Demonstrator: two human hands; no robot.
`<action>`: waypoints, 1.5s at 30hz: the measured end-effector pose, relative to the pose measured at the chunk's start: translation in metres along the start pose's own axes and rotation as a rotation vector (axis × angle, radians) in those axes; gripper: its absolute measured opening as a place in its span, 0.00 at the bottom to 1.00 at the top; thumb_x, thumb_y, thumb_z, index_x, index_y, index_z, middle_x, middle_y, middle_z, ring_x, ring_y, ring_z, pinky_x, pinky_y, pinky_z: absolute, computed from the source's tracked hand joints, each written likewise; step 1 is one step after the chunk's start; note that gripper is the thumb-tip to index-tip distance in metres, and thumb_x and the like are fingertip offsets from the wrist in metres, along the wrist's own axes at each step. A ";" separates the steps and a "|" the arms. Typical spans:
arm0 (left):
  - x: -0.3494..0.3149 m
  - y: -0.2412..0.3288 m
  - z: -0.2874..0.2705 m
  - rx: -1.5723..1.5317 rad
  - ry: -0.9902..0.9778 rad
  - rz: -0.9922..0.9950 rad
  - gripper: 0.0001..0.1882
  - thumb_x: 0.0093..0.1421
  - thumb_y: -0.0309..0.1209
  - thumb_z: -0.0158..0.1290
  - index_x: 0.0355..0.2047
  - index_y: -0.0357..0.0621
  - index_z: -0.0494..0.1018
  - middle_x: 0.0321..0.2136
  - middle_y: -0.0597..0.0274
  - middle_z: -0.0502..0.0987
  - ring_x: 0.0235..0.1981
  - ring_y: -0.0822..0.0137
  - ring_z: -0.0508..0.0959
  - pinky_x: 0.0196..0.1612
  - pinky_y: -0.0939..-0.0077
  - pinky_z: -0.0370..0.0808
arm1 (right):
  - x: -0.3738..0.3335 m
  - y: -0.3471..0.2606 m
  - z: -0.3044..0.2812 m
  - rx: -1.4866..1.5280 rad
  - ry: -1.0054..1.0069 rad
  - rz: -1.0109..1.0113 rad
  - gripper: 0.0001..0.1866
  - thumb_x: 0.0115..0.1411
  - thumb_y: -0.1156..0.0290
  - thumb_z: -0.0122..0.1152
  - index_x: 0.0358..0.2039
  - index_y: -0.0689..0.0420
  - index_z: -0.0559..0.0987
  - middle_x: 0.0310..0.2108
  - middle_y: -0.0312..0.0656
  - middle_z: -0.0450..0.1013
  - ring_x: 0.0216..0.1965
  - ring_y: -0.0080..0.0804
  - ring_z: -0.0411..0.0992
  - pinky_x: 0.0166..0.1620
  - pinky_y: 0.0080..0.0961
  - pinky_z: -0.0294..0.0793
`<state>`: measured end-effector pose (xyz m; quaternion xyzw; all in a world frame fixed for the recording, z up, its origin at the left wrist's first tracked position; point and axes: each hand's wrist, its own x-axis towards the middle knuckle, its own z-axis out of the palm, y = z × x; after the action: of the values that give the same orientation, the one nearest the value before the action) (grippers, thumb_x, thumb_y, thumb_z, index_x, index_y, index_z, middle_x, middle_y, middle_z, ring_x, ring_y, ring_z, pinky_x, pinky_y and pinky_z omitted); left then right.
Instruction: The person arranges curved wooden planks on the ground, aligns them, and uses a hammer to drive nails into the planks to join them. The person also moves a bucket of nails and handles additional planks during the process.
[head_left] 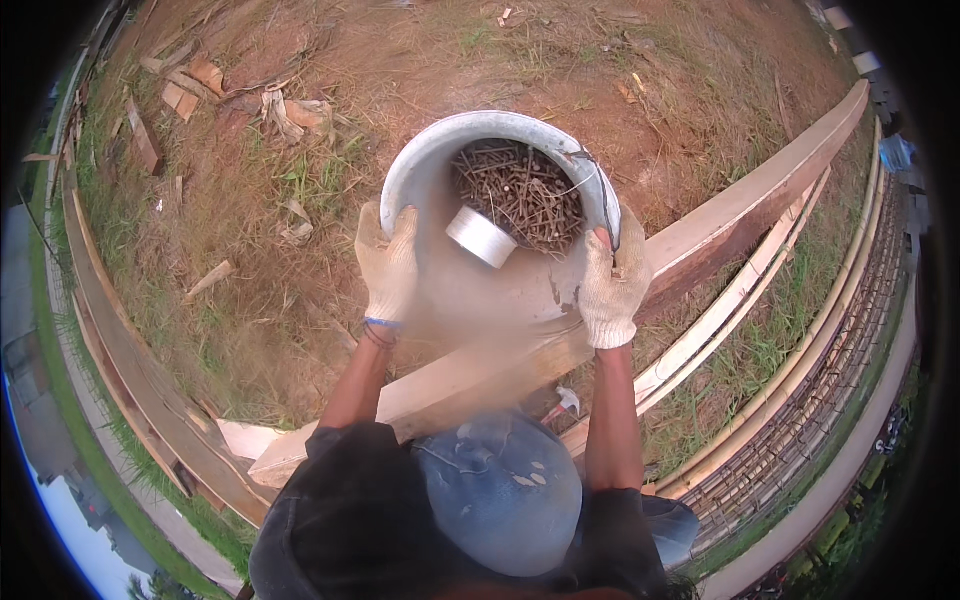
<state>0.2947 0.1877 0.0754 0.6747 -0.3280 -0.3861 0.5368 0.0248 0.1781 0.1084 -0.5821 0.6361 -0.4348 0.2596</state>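
Note:
A pale grey bucket (470,124) is tipped so that its mouth faces up at me. My left hand (388,262), in a cream knit glove, grips its left rim with the thumb over the edge. On the opposite side my right hand (613,285), gloved alike with a bare fingertip showing, clasps the right rim near the wire handle (598,175). Many brown, rusty-looking nails (515,195) lie heaped inside. Beside them rests a white spool of string (481,237). The near part of the bucket is blurred.
A long wooden beam (740,215) runs diagonally behind the bucket, and thinner planks (715,325) lie to its right. More boards (140,370) stretch along the left. Wood scraps (300,112) litter the dirt and grass at upper left. A blue-clad knee (500,490) is close below.

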 end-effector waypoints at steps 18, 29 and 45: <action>-0.024 -0.015 0.019 -0.037 0.043 0.107 0.15 0.69 0.32 0.64 0.47 0.32 0.78 0.39 0.63 0.81 0.39 0.75 0.76 0.44 0.75 0.74 | -0.016 0.036 -0.014 -0.029 0.152 -0.095 0.24 0.68 0.71 0.64 0.64 0.61 0.78 0.52 0.54 0.82 0.50 0.46 0.82 0.55 0.38 0.78; -0.003 -0.018 0.034 0.042 -0.036 -0.040 0.13 0.69 0.32 0.63 0.44 0.34 0.78 0.36 0.63 0.79 0.39 0.74 0.74 0.45 0.74 0.73 | -0.002 0.057 0.005 0.033 0.097 0.070 0.23 0.69 0.68 0.66 0.63 0.61 0.80 0.54 0.54 0.82 0.55 0.44 0.81 0.59 0.36 0.77; 0.022 -0.024 0.048 0.066 -0.075 -0.021 0.20 0.67 0.37 0.64 0.46 0.30 0.78 0.37 0.55 0.82 0.39 0.67 0.78 0.45 0.69 0.77 | 0.004 0.065 0.002 0.164 0.017 0.383 0.23 0.73 0.57 0.62 0.58 0.62 0.80 0.40 0.48 0.81 0.40 0.35 0.77 0.47 0.34 0.76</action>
<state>0.2640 0.1511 0.0417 0.6804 -0.3534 -0.4056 0.4977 -0.0075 0.1697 0.0530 -0.4239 0.6998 -0.4326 0.3787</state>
